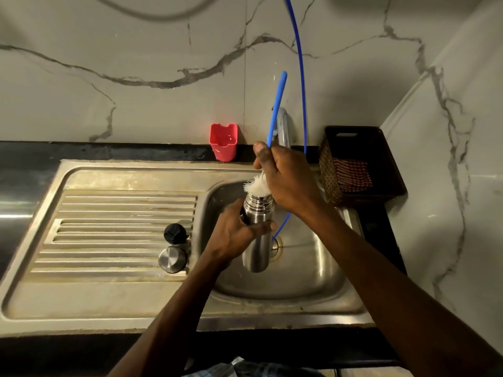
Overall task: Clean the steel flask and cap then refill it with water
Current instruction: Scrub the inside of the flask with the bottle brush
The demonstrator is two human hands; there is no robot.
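Both forearms reach in from the near edge toward the sink [321, 289], and the landmark for everything is the steel flask [257, 240], held upright over the sink bowl, just left of the drain. Left hand [236, 235] has its fingers and thumb curled round the flask's upper body, below the ridged neck. Right hand [288, 178] is just above the flask's open mouth, with fingers closed round the blue handle of a bottle brush [276, 110]; the white bristles [255, 187] sit at the mouth, partly inside it, and the handle slants up and away behind the flask. Left of the flask, on the ribbed draining board [109, 227], lie two flask parts close together: a black stopper [175, 233] farther back and a round steel cap [172, 259] nearer. Behind the flask stands the tap [284, 129], and a thin blue tube [300, 77] runs down the marble wall past it and drops into the bowl just right of the flask. Behind and to the left of the flask, a red cup [223, 141] stands on the dark bench [24, 170] against the wall. Right of the flask, a dark woven basket [386, 159] holds a red-checked cloth [351, 175].
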